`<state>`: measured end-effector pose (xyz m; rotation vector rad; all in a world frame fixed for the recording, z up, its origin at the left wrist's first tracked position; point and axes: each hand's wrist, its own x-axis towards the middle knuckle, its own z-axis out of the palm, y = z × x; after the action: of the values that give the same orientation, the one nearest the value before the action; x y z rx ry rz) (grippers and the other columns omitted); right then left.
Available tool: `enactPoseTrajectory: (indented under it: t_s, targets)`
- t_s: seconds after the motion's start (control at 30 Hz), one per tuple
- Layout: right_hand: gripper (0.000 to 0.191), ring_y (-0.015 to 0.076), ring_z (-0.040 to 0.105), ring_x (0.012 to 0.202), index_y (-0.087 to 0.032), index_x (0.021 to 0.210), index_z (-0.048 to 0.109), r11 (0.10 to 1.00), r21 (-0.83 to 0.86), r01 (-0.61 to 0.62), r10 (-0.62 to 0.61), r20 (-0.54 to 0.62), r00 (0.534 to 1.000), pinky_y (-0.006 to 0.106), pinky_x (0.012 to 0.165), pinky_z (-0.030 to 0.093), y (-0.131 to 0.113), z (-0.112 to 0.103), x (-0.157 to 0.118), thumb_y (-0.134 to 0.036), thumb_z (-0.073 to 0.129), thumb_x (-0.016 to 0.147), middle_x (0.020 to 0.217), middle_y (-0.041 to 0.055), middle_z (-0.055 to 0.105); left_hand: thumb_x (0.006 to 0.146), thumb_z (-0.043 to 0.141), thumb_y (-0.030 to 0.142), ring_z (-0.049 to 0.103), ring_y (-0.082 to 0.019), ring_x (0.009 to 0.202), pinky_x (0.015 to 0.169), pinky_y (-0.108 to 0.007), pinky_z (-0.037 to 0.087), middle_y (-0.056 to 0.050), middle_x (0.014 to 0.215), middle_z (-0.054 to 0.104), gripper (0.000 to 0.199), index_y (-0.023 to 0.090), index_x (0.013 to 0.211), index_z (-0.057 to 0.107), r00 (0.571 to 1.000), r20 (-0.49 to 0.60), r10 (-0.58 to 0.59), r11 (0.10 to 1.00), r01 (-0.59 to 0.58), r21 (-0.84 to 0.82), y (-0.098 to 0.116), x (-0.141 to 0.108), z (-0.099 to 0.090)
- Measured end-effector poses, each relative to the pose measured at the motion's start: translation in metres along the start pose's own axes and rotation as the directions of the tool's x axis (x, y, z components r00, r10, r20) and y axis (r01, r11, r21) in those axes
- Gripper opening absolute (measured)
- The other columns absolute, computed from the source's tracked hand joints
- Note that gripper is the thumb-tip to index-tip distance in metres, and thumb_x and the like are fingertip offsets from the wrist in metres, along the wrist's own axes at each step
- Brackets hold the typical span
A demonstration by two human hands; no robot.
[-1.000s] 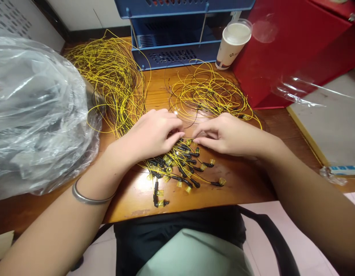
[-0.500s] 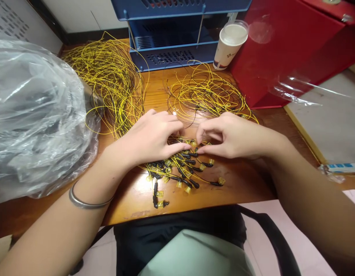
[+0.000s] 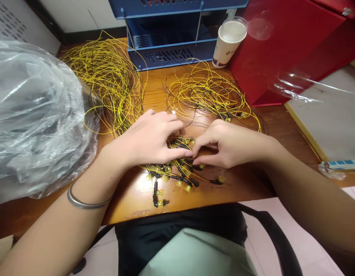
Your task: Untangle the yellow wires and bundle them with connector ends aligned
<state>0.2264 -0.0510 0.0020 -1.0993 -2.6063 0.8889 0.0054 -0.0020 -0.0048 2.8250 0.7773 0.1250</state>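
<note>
The left thumb stretches toward the frame's centre, its tip close against the tips of the right hand [image 3: 223, 143]. The right thumb and index finger curve toward each other until they nearly meet over a black connector; whether they pinch it cannot be told. On the left hand [image 3: 154, 138], the thumb stands apart from the curled index finger, and thin yellow wires show in the gap; the other fingertips are hidden, so whether they grip anything cannot be told.

Under and just below the hands, at the centre of the frame, lies a cluster of black-sleeved connectors [image 3: 177, 178] with translucent yellow caps [image 3: 187, 188]. Their wires run beneath the left hand. One elbow-shaped connector sits nearest the lower edge of the wooden table [image 3: 223, 195].

A silver bangle [image 3: 83, 204] circles the left forearm. Farther out, a thick tangle of yellow and black wires [image 3: 108, 73] fills the upper left, and a looser coil [image 3: 206, 88] lies right of upper centre.

A clear plastic bag [image 3: 42, 122] bulges at the left edge. Along the top stand a blue slotted rack [image 3: 165, 57], a tilted paper cup [image 3: 227, 46] and a red box [image 3: 275, 53].
</note>
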Motion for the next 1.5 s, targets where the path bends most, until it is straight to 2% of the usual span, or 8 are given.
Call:
enactPoseTrajectory:
  t_s: [0.17, 0.37, 0.67, 0.83, 1.03, 1.23, 1.37, 1.5]
  targets:
    - [0.010, 0.0070, 0.044, 0.052, -0.021, 0.084, 0.079, 1.000, 0.020, 0.001, -0.002, 0.014, 1.000, 0.024, 0.055, 0.029, 0.000, -0.002, 0.000, -0.022, 0.070, 0.081, 0.059, -0.0048, 0.059, 0.083, 0.047, 0.080, 0.059, -0.024, 0.089, 0.080, -0.037, 0.037, -0.006, 0.096, 0.065, 0.068, 0.019, 0.102, 0.068, 1.000, 0.007, 0.011, 1.000, -0.011, -0.004, -0.001, -0.002, -0.001]
    - [0.010, 0.0049, 0.037, 0.044, -0.021, 0.087, 0.078, 0.995, 0.077, -0.070, 0.056, 0.170, 0.984, 0.023, 0.051, 0.028, 0.000, -0.008, -0.003, -0.025, 0.074, 0.079, 0.052, -0.0087, 0.048, 0.082, 0.048, 0.081, 0.060, -0.025, 0.092, 0.081, -0.037, 0.037, -0.005, 0.099, 0.066, 0.068, 0.019, 0.104, 0.068, 1.000, 0.010, 0.020, 1.000, -0.020, -0.019, -0.002, -0.001, 0.000]
    - [0.022, 0.0059, 0.044, 0.047, -0.024, 0.089, 0.080, 0.996, 0.044, -0.071, 0.064, 0.160, 0.985, 0.023, 0.055, 0.032, -0.007, -0.012, -0.006, -0.011, 0.065, 0.080, 0.057, -0.0073, 0.061, 0.082, 0.050, 0.079, 0.060, -0.025, 0.094, 0.082, -0.037, 0.037, -0.006, 0.100, 0.067, 0.066, 0.020, 0.105, 0.068, 0.999, -0.006, 0.039, 0.999, -0.039, -0.034, -0.001, -0.001, 0.002]
    - [0.016, 0.0050, 0.041, 0.044, -0.021, 0.084, 0.079, 0.996, 0.065, -0.055, 0.044, 0.164, 0.986, 0.022, 0.050, 0.031, -0.005, -0.012, -0.005, -0.012, 0.066, 0.080, 0.053, -0.0077, 0.055, 0.087, 0.045, 0.077, 0.058, -0.024, 0.092, 0.081, -0.037, 0.038, -0.008, 0.099, 0.067, 0.065, 0.019, 0.102, 0.068, 0.997, -0.065, 0.043, 0.999, -0.044, -0.017, -0.002, 0.000, 0.003]
    - [0.007, 0.0049, 0.027, 0.042, -0.017, 0.087, 0.075, 0.965, 0.263, 0.020, -0.007, -0.048, 0.999, 0.022, 0.043, 0.024, 0.000, -0.018, -0.011, -0.022, 0.071, 0.084, 0.047, -0.0106, 0.030, 0.092, 0.048, 0.067, 0.055, -0.023, 0.086, 0.077, -0.039, 0.037, -0.008, 0.095, 0.070, 0.053, 0.019, 0.094, 0.070, 0.948, -0.275, 0.159, 0.985, -0.172, -0.023, 0.005, 0.000, -0.006]
    - [0.008, 0.0061, 0.026, 0.044, -0.019, 0.090, 0.072, 0.930, 0.366, 0.046, 0.050, -0.250, 0.967, 0.026, 0.042, 0.022, -0.001, -0.017, -0.015, -0.023, 0.073, 0.084, 0.052, -0.0088, 0.038, 0.095, 0.054, 0.050, 0.056, -0.020, 0.077, 0.077, -0.039, 0.038, -0.004, 0.082, 0.073, 0.035, 0.021, 0.086, 0.072, 0.910, -0.307, 0.278, 0.958, -0.284, 0.024, 0.009, 0.000, -0.007]
    - [0.011, 0.0079, 0.027, 0.046, -0.023, 0.091, 0.073, 0.935, 0.351, 0.045, 0.080, -0.334, 0.939, 0.028, 0.044, 0.024, -0.001, -0.013, -0.013, -0.029, 0.076, 0.083, 0.053, -0.0078, 0.037, 0.097, 0.053, 0.037, 0.054, -0.016, 0.068, 0.078, -0.038, 0.040, -0.001, 0.077, 0.073, 0.027, 0.021, 0.084, 0.071, 0.879, -0.365, 0.308, 0.949, -0.310, 0.053, 0.007, 0.000, -0.002]
    - [0.015, 0.0089, 0.030, 0.046, -0.025, 0.093, 0.074, 0.957, 0.288, 0.047, 0.087, -0.436, 0.896, 0.029, 0.045, 0.028, -0.001, -0.009, -0.012, -0.034, 0.077, 0.082, 0.054, -0.0066, 0.042, 0.097, 0.054, 0.033, 0.056, -0.014, 0.065, 0.077, -0.036, 0.041, 0.001, 0.077, 0.074, 0.022, 0.022, 0.086, 0.070, 0.846, -0.440, 0.302, 0.952, -0.296, 0.085, 0.006, 0.001, 0.000]
